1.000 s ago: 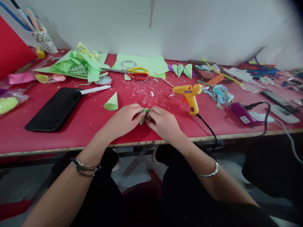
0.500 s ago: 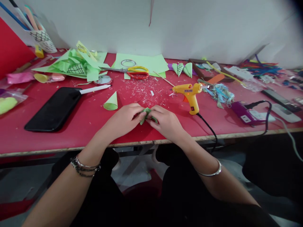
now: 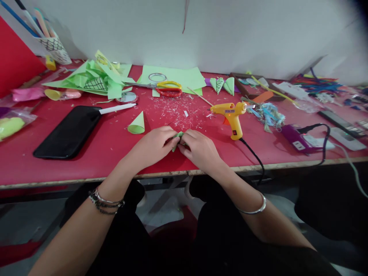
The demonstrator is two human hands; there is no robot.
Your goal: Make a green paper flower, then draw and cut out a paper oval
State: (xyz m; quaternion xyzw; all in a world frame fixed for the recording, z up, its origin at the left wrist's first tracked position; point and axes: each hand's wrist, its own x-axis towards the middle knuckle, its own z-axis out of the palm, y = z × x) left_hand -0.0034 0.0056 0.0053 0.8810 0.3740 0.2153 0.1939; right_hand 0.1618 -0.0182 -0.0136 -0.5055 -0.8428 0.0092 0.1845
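Near the front edge of the red table, my left hand [image 3: 159, 142] and my right hand [image 3: 198, 147] meet over a small piece of green paper [image 3: 179, 134]. Both are closed on it with pinched fingers, which cover most of the paper, so its full shape is hidden. Left of my hands, a light green paper cone [image 3: 137, 124] lies on its side with its open end toward me. To the right rests a yellow hot glue gun [image 3: 232, 115], its red light showing and its black cord running off the table edge.
Scissors [image 3: 168, 88] and green sheets [image 3: 186, 74] lie at the back among paper scraps. A black phone [image 3: 67, 132] with a white pen [image 3: 117, 108] is at left. Two green cones [image 3: 229, 86] lie near the wall. A purple power adapter [image 3: 299, 138] sits at right.
My fingers have closed further over the green paper, and less of it shows now. The view has shifted slightly; the things on the table lie as before.
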